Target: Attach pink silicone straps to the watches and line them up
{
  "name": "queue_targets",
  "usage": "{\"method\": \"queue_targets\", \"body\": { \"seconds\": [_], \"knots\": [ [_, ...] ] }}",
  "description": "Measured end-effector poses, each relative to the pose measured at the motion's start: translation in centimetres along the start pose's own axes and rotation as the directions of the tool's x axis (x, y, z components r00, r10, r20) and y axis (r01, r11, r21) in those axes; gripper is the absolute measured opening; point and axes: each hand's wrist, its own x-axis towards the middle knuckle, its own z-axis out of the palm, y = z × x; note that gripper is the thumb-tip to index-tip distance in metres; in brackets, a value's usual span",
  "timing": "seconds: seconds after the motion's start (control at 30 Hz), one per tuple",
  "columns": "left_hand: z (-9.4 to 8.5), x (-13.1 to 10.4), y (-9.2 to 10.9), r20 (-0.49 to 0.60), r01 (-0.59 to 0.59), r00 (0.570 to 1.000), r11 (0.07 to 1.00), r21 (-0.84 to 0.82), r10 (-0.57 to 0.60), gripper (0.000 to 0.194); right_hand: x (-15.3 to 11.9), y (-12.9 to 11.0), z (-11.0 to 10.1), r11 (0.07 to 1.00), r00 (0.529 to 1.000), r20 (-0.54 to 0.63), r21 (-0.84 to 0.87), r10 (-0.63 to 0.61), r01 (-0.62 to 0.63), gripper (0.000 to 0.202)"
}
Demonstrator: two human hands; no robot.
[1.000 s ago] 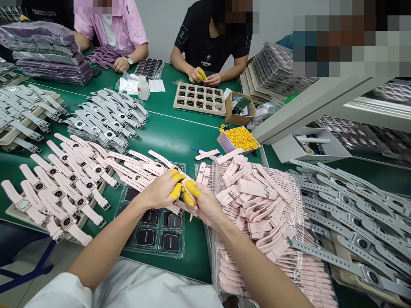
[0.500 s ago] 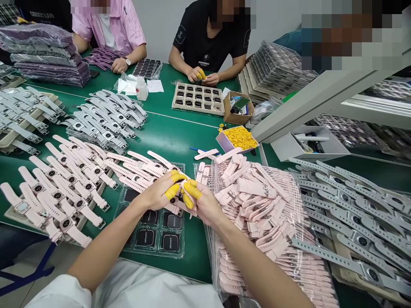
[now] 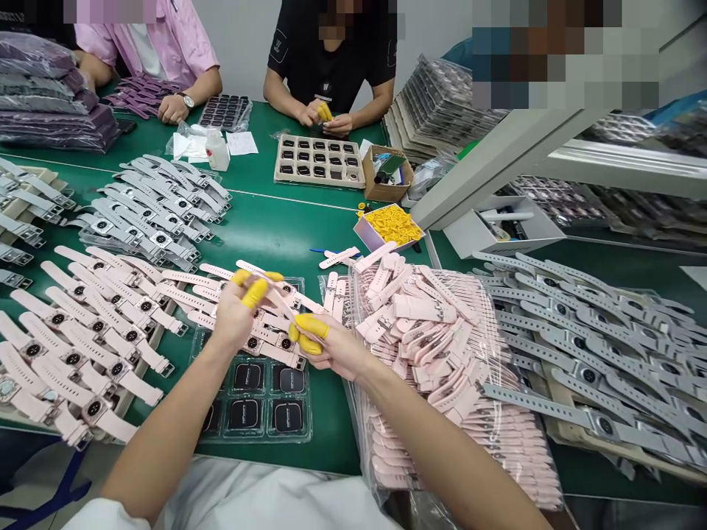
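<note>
With yellow finger cots on its fingers, my left hand is closed at the far end of a pink watch strap, seen nearly edge-on. My right hand, also in yellow cots, pinches the near end. Whether a watch case is attached at the left end is hidden by the fingers. Below both hands, pink-strapped watches lie across a clear plastic tray whose compartments hold square black watch faces. Loose pink straps are heaped on a plastic bag beside my right hand.
More pink watches cover a tray at left, with grey-strapped watches behind and others at right. A box of yellow finger cots stands beyond the strap heap. Across the green table, a co-worker's hands work behind a tray.
My hands have drawn apart, the left moving further away and leftward, so the pink strap now shows stretched between them. The camera view has shifted slightly right.
</note>
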Motion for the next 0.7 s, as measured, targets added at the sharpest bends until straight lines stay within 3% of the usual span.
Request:
{"method": "queue_targets", "body": {
  "seconds": [0.1, 0.17, 0.23, 0.3, 0.37, 0.43, 0.57, 0.7],
  "knots": [
    [-1.5, 1.3, 0.7, -0.296, -0.1, 0.952, 0.992, -0.07, 0.075, 0.039, 0.0, -0.3, -0.2, 0.995, 0.999, -0.018, -0.09, 0.03, -0.031, 0.045],
    [-1.6, 1.6, 0.7, -0.355, -0.102, 0.931, 0.994, -0.025, 0.087, 0.035, 0.2, -0.2, -0.4, 0.991, 0.992, -0.094, -0.107, -0.086, 0.076, 0.043],
    [-0.9, 1.1, 0.2, -0.216, 0.006, 0.976, 0.998, 0.062, 0.008, 0.032, 0.5, 0.0, -0.4, 0.97, 0.959, -0.159, -0.103, -0.235, 0.221, 0.043],
    [0.3, 0.1, -0.7, 0.016, 0.071, 0.997, 0.978, 0.198, -0.076, 0.034, 0.7, 0.3, -0.2, 0.949, 0.933, -0.176, -0.101, -0.312, 0.299, 0.042],
    [1.3, -0.9, -1.6, 0.216, -0.005, 0.974, 0.941, 0.339, -0.072, 0.036, 0.7, 0.6, 0.1, 0.951, 0.939, -0.153, -0.092, -0.308, 0.297, 0.041],
    [1.6, -1.6, -2.2, 0.356, -0.159, 0.935, 0.882, 0.443, -0.011, 0.043, 0.5, 0.8, 0.3, 0.958, 0.951, -0.123, -0.081, -0.284, 0.276, 0.04],
    [1.1, -1.9, -2.4, 0.51, -0.402, 0.854, 0.754, 0.519, 0.105, 0.056, 0.3, 1.0, 0.4, 0.972, 0.968, -0.089, -0.018, -0.236, 0.235, 0.038],
    [0.8, -1.7, -2.0, 0.513, -0.452, 0.846, 0.709, 0.541, 0.147, 0.048, 0.4, 0.6, 0.5, 0.962, 0.959, -0.145, 0.087, -0.245, 0.259, 0.036]
  ]
}}
